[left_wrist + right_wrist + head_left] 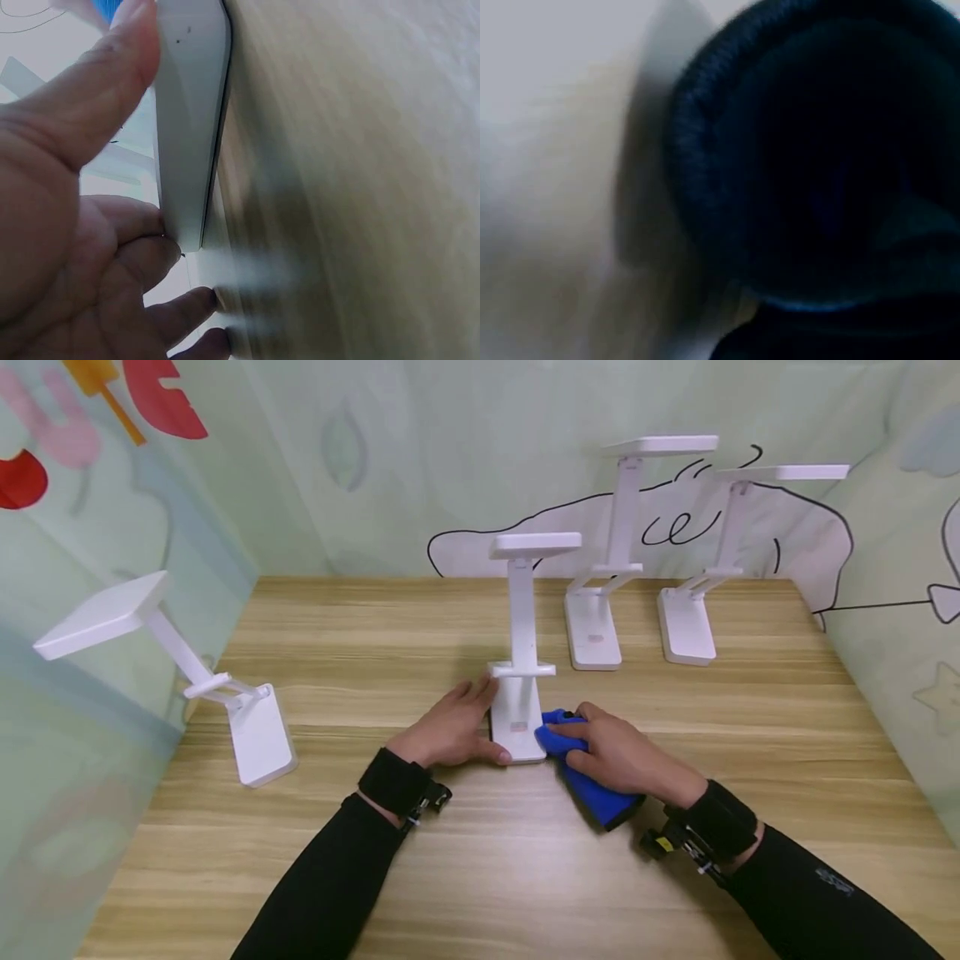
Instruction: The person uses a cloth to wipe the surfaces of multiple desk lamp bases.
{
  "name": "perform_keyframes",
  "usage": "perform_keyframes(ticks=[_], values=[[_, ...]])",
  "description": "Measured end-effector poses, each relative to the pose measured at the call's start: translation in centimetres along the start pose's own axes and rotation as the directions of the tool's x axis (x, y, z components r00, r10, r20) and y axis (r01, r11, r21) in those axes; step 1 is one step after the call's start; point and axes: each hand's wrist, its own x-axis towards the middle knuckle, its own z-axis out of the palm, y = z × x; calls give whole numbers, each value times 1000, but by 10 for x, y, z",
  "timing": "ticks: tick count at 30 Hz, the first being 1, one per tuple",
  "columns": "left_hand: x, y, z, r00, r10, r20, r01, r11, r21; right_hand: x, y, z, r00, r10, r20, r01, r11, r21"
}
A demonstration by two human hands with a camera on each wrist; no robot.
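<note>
A white desk lamp [522, 610] stands upright at the middle of the wooden table. My left hand [457, 727] holds its base [187, 112] by the left side, thumb at the front corner and fingers farther back. With my right hand [618, 752] I grip a blue cloth [600, 797] with a dark edge, and its upper part touches the right front side of the lamp base. Close up in the right wrist view, the cloth [697, 150] forms a dark, rounded hollow; my fingers are hard to make out there.
Two more white lamps, one [592, 631] nearer and another [688, 627] to its right, stand at the back right of the table [360, 635]. A fourth lamp [262, 735] is turned at an angle at the left. A printed curtain [390, 460] hangs behind the table.
</note>
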Motion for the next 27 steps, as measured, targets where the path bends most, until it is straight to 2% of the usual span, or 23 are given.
perform_keyframes(ticks=[3,5,8,11,14,16,20,24,27], values=[[0,-1,-1,1000,15,-1,-15,1000,10,-12,1,-8,994,-92,50,93,996,-11],[1,-1,-1,1000,24,-5,-24,1000,4,-14,2,-16,992,-121,43,122,993,-13],[1,-1,-2,1000,27,-7,-28,1000,-10,-6,1,-25,994,-98,-42,97,995,-12],[1,-2,-2,1000,24,-4,-24,999,-31,11,-1,-22,991,-27,-130,21,999,-47],[0,-2,-1,1000,21,3,-21,999,-40,30,-3,-11,986,-1,-165,-23,989,-146],[0,-2,-1,1000,24,5,-23,999,-41,37,-6,-4,985,-14,-171,-19,981,-191],[-1,-2,-2,1000,22,2,-22,999,-50,35,-14,4,981,-129,-145,91,966,-243],[-2,-2,-2,1000,11,10,-10,998,-59,15,-20,6,957,-284,-51,261,927,-268],[-3,-3,-3,1000,7,11,-7,999,-47,1,-18,4,940,-340,-10,326,909,-262]])
